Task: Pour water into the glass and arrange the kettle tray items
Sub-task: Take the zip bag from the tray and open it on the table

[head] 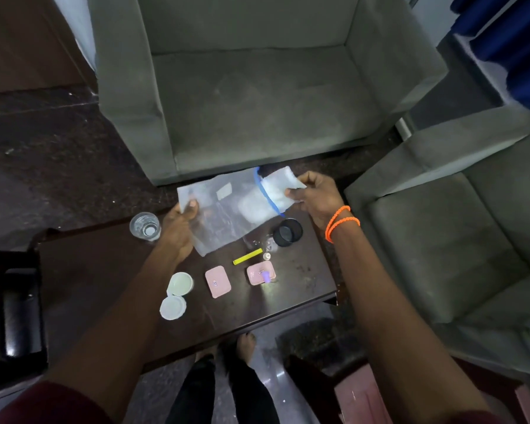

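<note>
A dark table (104, 270) fills the frame's middle. Left hand (178, 228) pinches a clear bag (221, 215); right hand (315, 197) grips its mouth.

A clear drinking glass (145, 226) with a little water stands upright at the surface's far left edge. Two pink sachets (218, 282) lie flat mid-surface, near a yellow stick packet (247, 256).

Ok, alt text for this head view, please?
Both hands hold a clear zip bag above a dark table with a glass, black cup, two lids and pink sachets.
</note>
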